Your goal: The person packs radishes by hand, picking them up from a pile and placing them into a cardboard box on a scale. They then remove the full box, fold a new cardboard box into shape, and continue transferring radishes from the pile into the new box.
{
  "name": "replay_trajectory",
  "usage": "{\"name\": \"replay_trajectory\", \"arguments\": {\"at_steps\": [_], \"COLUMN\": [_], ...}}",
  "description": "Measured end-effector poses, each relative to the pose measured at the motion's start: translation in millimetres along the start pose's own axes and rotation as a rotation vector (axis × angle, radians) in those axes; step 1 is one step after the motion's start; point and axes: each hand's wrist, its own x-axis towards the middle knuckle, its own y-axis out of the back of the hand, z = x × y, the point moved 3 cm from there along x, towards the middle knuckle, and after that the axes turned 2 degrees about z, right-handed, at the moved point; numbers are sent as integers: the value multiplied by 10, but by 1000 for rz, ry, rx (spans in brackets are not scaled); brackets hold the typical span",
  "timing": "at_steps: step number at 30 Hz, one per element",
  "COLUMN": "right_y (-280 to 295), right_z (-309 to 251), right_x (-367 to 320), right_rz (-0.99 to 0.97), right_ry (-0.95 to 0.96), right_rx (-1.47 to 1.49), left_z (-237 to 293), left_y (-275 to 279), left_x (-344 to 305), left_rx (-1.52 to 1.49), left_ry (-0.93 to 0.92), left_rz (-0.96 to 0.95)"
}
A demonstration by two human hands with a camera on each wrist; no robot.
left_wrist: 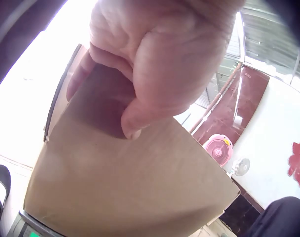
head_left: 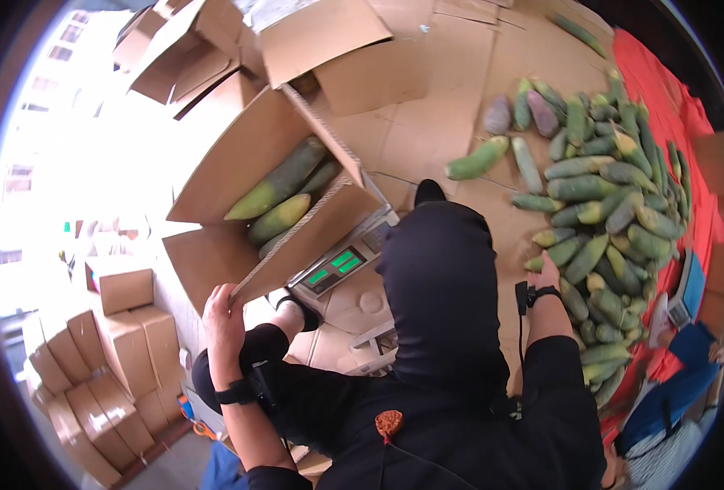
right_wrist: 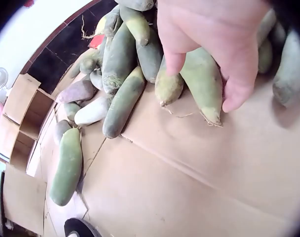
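My left hand (head_left: 225, 331) grips the flap edge of an open cardboard box (head_left: 201, 263) standing on a scale (head_left: 372, 237) with lit green digits. Several green radishes (head_left: 276, 181) lie inside it. The left wrist view shows that hand (left_wrist: 162, 59) with its thumb on the outer face of the cardboard (left_wrist: 125, 173). At the near left edge of a large radish heap (head_left: 578, 189), my right hand (head_left: 548, 286) reaches down. In the right wrist view the hand (right_wrist: 219, 34) holds a green radish (right_wrist: 203, 84), fingers on both its sides.
More cardboard boxes (head_left: 321, 37) stand beyond the filled one, with stacked cartons (head_left: 129, 351) at the left. Cardboard sheets (head_left: 427, 98) cover the floor. A few radishes (head_left: 478, 159) lie apart from the heap. Red cloth (head_left: 664, 90) and another person's arm (head_left: 684, 371) are at the right.
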Motion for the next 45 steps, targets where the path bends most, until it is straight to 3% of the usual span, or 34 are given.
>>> {"name": "replay_trajectory", "arguments": {"at_steps": [9,13,21,23,27,29,35,39,43,45], "right_y": [49,53,186,12,-479,-832,-1709,-2194,-2620,-2855], "right_z": [-77,-158,-101,-147,-528,-798,-1417,-1361,-1050,-849], "right_x": [-59,-249,-773,-1137,-1713,-2548,-3882,-4943,-5497,-5590], "right_rz": [27,-8,-254,-438,-589,-575,-934,-1231,-1483,-1571], "right_ry": [52,41,3,185,418,626,1112,1288,1241,1435], "right_rx": [-115,49,71,-82,-362,-447,-636,-702,-800,-832], "left_z": [68,103,5,-19,-41,-23,-76,-77,-78,-114], "left_y": [37,75,55,40,34,52,32,25,49,11], "left_x": [25,22,-23,-29,-36,-49,-61,-61,-71,-42], "left_rx": [-3,10,-16,2,19,-2,3,-1,-7,2], "left_ry": [-20,-32,-43,-41,-33,-31,-29,-27,-11,-39], "left_rz": [22,24,44,43,13,32,30,31,39,34]}}
